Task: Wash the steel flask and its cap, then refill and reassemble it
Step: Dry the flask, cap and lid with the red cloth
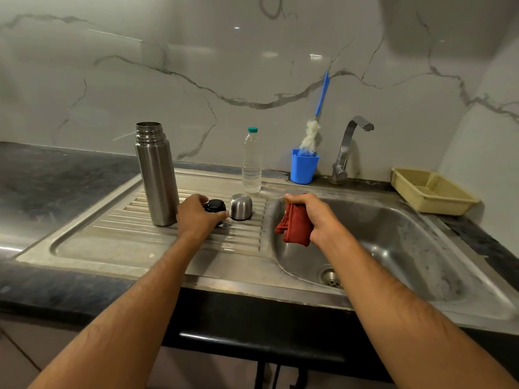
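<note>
The steel flask (157, 175) stands upright and uncapped on the ribbed drainboard (118, 237). To its right lies the black stopper (215, 206), which my left hand (198, 216) grips from the left side. Just right of the stopper, the steel cup cap (241, 206) sits upside down on the drainboard, untouched. My right hand (314, 217) holds a bunched red cloth (295, 224) over the left edge of the sink basin (393, 242). A clear plastic water bottle (252, 161) with a teal lid stands behind the cap.
A blue cup (304, 167) holding a bottle brush (311, 133) with a blue handle stands by the wall, left of the steel tap (346, 153). A yellow plastic basket (432, 190) sits on the counter at the right. Dark countertop (56, 175) extends left.
</note>
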